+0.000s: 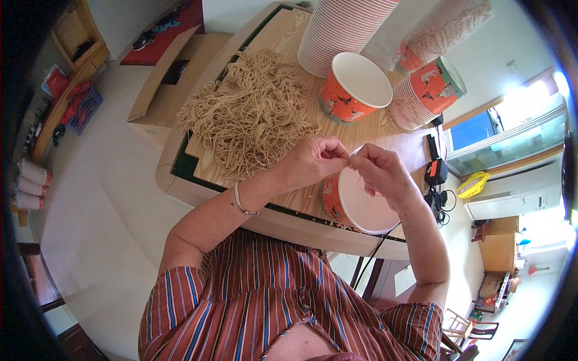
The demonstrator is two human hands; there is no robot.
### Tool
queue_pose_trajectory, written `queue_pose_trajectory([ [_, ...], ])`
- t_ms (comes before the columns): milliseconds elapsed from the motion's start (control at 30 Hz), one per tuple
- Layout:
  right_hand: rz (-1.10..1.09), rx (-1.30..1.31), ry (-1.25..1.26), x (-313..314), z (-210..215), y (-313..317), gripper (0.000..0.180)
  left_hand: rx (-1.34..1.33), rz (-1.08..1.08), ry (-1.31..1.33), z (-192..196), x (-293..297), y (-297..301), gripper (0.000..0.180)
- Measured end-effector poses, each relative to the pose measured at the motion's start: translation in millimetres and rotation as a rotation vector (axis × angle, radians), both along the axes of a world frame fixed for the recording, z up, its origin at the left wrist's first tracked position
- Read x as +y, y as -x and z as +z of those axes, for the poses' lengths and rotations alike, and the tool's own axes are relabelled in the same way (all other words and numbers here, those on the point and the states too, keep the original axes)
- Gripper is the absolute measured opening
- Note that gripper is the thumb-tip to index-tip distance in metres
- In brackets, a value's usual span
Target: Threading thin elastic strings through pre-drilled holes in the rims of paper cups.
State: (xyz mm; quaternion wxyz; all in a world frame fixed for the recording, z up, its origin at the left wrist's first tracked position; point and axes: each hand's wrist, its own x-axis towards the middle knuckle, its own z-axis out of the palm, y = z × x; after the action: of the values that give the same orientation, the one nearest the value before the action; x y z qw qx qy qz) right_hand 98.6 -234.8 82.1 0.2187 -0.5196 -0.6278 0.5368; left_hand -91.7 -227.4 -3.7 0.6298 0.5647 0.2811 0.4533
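Observation:
My left hand point(310, 161) and my right hand point(382, 174) meet at the fingertips, both closed in a pinch. Whatever lies between them is too small to make out, though a faint thread-like line hangs below my right fingers. Just beneath is an orange patterned paper tub point(332, 201) with a white inside, tilted toward me at the table's near edge. A big tangled heap of beige string point(250, 108) lies beyond my left hand. Farther back, a second orange paper tub point(346, 103) stands with its white mouth up.
A tall stack of paper tubs point(344, 33) rises at the back, beside another stack point(421, 96) and a plastic-wrapped one point(448, 27). Small specks point(342, 226) dot the near table edge. Black adapters and cables point(436, 174) lie to the right. An open cardboard box point(162, 90) stands left of the table.

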Motion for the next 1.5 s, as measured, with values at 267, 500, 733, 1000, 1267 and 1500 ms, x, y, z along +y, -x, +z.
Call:
queue_pose_trajectory([
  [267, -0.019, -0.123, 0.024, 5, 2, 0, 0.038, 0.07, 0.031, -0.081, 2, 0, 1, 0.013],
  [500, -0.021, -0.19, 0.027, 7, 1, 2, 0.037, 0.054, 0.027, -0.08, 1, 0, 1, 0.014],
  [733, -0.029, -0.26, 0.003, 6, 2, 4, 0.035, 0.081, 0.034, -0.082, 3, -1, 1, 0.013],
  [1000, -0.016, -0.255, -0.073, 5, 2, 3, 0.027, 0.071, 0.034, -0.057, 7, -3, 1, 0.013],
  [1267, -0.028, -0.169, -0.021, 0, 9, 4, 0.016, 0.063, 0.027, -0.045, -5, -1, 0, 0.013],
  [1500, -0.004, -0.15, -0.101, -2, 11, 6, 0.012, -0.1, -0.007, 0.051, -20, -1, 1, 0.019],
])
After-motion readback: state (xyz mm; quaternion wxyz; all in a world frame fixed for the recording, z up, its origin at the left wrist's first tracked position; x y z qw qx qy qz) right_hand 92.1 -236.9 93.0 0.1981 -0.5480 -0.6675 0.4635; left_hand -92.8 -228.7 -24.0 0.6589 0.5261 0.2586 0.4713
